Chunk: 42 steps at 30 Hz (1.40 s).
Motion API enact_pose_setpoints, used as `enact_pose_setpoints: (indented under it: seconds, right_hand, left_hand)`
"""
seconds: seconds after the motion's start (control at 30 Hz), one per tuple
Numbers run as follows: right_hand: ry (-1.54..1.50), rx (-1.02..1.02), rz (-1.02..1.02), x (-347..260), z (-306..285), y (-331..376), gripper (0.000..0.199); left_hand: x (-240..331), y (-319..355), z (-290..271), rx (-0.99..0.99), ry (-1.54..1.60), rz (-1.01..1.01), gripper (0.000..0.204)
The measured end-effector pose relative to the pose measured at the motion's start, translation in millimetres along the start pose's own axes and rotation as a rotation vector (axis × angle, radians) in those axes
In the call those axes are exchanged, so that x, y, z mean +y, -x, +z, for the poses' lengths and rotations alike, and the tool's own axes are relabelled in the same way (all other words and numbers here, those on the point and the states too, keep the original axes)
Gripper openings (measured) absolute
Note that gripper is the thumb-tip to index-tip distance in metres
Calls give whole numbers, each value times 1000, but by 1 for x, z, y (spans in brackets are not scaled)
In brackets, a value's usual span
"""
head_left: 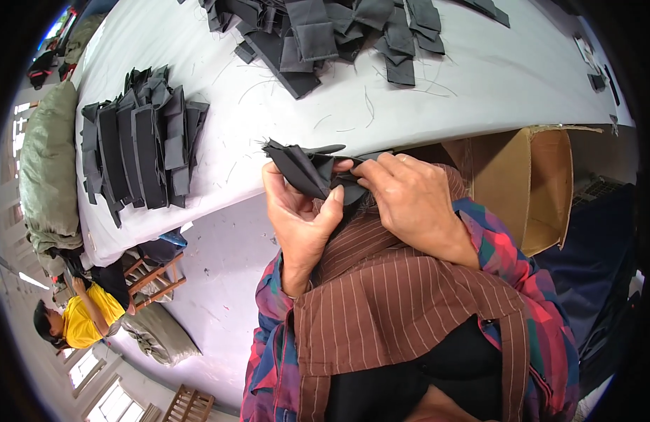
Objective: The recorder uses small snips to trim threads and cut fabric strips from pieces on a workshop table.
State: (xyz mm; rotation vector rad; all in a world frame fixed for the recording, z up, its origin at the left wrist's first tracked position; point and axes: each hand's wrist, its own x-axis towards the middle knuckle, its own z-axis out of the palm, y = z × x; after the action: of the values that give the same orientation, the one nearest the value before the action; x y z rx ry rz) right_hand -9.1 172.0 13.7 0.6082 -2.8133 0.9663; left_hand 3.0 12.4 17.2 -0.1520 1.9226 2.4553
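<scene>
A folded black fabric piece (302, 169) with frayed ends is held between my two hands, just off the near edge of the white table (233, 158). My left hand (300, 221) is closed on it, thumb in front and fingers behind. My right hand (413, 200) pinches the fabric's right part, its fingertips bent over the cloth. What lies under the right fingertips is hidden. On the table to the left stand neat rows of folded black fabric pieces (143, 141). A loose heap of similar black pieces (307, 32) lies at the far side.
Loose threads (371, 105) are scattered on the tabletop. An opened cardboard box (525, 183) sits beneath the table edge at my right. Bulging grey-green sacks (51, 162) line the left, where a person in a yellow top (93, 316) sits by a wooden stool (156, 278).
</scene>
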Motion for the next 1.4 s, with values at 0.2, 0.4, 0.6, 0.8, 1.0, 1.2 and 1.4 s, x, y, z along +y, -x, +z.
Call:
enact_pose_setpoints:
  seconds: [0.2,0.4,0.6,0.8,1.0,1.2,1.4]
  right_hand:
    - [18,-32,-5,0,-1,-1,8]
    - [-79,1,44,2,-12,-3,9]
    - [-67,-59,50,-1,-20,-3,9]
    - [-176,-110,56,6,-27,-3,10]
    - [-390,-103,116,24,-33,-5,18]
    - [-323,69,-43,26,-8,-16,13]
    - [-209,159,-150,38,18,-26,12]
  left_hand:
    - [1,1,0,6,1,-15,51]
    - [6,1,-4,24,24,-17,53]
    - [0,-1,-9,32,30,76,55]
    - [-4,-8,-23,-89,173,-95,50]
    - [-6,-14,-26,-98,340,-268,41]
    - [-15,-15,-25,-150,391,-319,37]
    - [-19,-14,-22,-169,435,-378,43]
